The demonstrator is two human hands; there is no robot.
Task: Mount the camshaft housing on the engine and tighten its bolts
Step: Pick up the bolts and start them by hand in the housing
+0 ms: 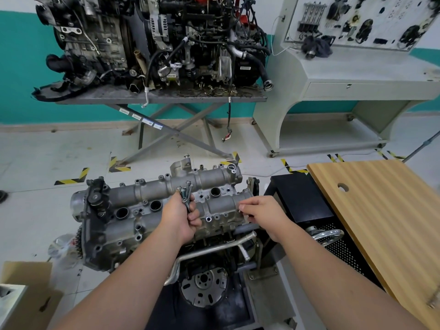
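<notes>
Gripping about four bolts (186, 196), left hand (183, 217) overlaps camshaft housing (152, 196).

Two hands (182, 217), two engines (152, 41) (bolts (186, 194) uncountable).

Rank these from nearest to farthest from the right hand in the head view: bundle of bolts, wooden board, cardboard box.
From the right hand:
1. Bundle of bolts, just left, gripped in the left hand.
2. Wooden board, to the right.
3. Cardboard box, far lower left.
</notes>
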